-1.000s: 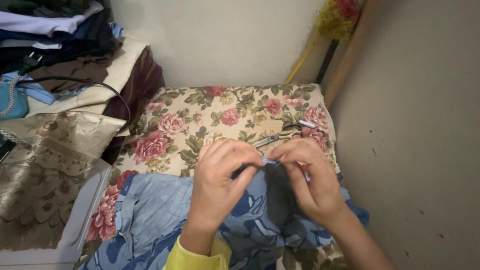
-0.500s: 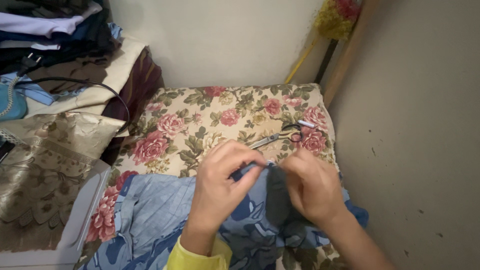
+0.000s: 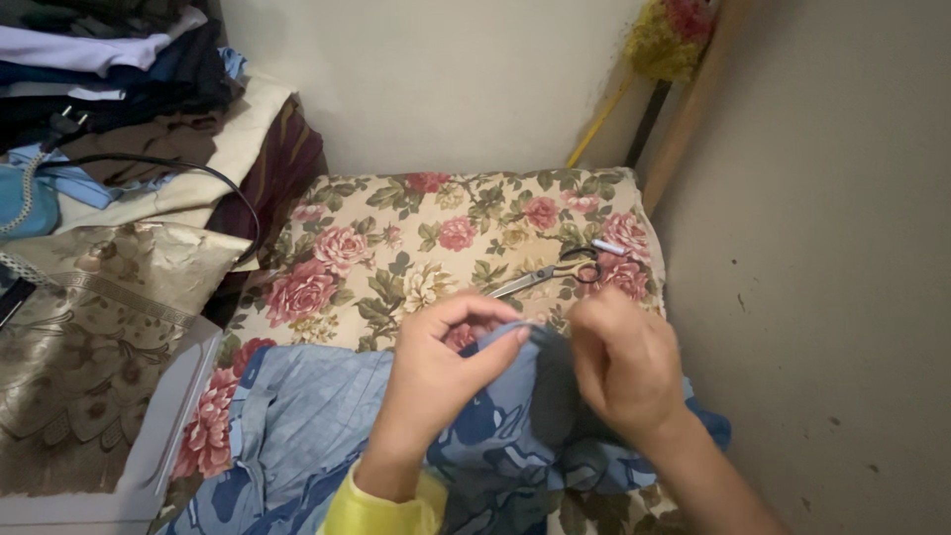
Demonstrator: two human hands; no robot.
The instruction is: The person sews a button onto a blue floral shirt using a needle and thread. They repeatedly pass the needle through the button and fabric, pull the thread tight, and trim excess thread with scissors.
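Pinching blue cloth [image 3: 317, 416] edge (running left-right), both hands.

just the one head cam, looking steeply down from above, close over both hands, floral cushion [image 3: 436, 238] toward 12 o'clock, wall at 3 o'clock

Cloth [image 3: 297, 416]: blue, darker blue print.
Cushion [image 3: 436, 238]: cream, pink roses, green leaves.
Sleeve [image 3: 381, 510]: yellow.
Scissors [image 3: 547, 271]: silver blades, black handles.
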